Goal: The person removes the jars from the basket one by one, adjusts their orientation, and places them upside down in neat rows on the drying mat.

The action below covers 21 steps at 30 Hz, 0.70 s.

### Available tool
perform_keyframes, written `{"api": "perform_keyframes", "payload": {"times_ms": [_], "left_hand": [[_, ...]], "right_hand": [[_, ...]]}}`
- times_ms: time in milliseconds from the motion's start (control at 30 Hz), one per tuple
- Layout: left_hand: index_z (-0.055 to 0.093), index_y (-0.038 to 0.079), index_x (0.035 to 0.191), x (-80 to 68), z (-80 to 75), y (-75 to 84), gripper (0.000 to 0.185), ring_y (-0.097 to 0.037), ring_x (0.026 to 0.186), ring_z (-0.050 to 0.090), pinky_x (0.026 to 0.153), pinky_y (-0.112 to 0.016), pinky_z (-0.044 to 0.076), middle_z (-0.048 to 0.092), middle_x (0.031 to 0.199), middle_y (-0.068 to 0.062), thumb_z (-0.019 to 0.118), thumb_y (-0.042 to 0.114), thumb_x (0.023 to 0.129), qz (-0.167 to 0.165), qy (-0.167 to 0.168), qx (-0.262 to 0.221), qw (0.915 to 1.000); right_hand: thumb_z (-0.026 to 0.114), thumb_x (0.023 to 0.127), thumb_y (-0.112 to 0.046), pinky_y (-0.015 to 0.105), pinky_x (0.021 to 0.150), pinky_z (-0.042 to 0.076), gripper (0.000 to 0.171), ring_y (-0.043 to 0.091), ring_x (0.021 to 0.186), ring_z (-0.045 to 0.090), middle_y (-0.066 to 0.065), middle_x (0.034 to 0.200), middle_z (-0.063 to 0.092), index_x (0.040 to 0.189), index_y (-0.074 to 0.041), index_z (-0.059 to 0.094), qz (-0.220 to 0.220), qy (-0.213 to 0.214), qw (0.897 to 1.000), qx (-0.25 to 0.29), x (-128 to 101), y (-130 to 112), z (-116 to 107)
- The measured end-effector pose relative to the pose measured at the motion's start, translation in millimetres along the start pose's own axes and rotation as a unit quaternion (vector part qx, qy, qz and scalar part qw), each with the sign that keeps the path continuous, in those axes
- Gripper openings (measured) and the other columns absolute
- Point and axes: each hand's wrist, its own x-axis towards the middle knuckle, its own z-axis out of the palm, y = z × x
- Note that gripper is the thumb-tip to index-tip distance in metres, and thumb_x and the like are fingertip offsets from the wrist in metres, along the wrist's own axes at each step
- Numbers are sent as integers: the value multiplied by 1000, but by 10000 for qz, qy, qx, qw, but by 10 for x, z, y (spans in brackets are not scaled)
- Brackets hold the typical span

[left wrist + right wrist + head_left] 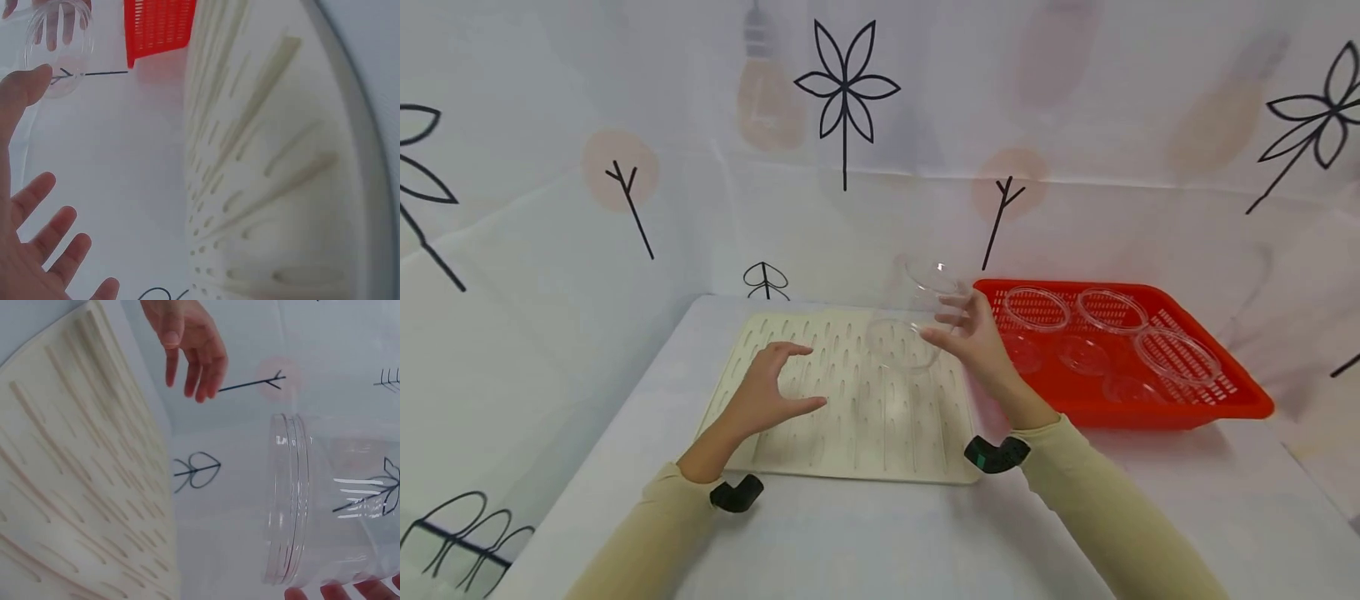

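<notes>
My right hand point(976, 337) grips a clear plastic jar point(904, 346) by its side, thumb toward me. The jar is in the air above the cream ribbed mat point(842, 462). In the right wrist view, the jar point(350, 500) has its ridged end toward the mat, with fingertips at its wall. My left hand point(767, 392) is held over the left part of the mat, fingers and thumb spread apart and holding nothing. From the left wrist, the left hand point(31, 231) shows apart from the jar's body, its thumb overlapping the jar in that view.
A red plastic basket point(1157, 417) stands right of the mat, with several clear round containers point(1111, 311) inside. A white cloth covers the table point(865, 542). Behind it hangs a white curtain point(925, 225) printed with plants and bulbs.
</notes>
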Motion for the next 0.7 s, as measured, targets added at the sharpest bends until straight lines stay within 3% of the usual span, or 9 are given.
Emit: {"api": "perform_keyframes", "payload": {"times_ms": [400,700], "left_hand": [[56,9,121,-454,-265,-368,75,-36,114,40,88,-56,37,45,127,-13,83,47,63,-471,-513,757,9947],[56,13,122,-640,-401,-581,79,-42,116,36,88,-62,33,43,128,-19,83,53,58,-802,-892,1298,9843]], "right_hand": [[74,79,-20,49,87,47,80,28,121,43,10,138,39,142,-16,25,-235,-4,9997,-84,87,133,167],[72,81,-18,48,88,46,79,27,122,41,9,139,36,142,-15,23,-44,-251,9997,39,192,223,323]]}}
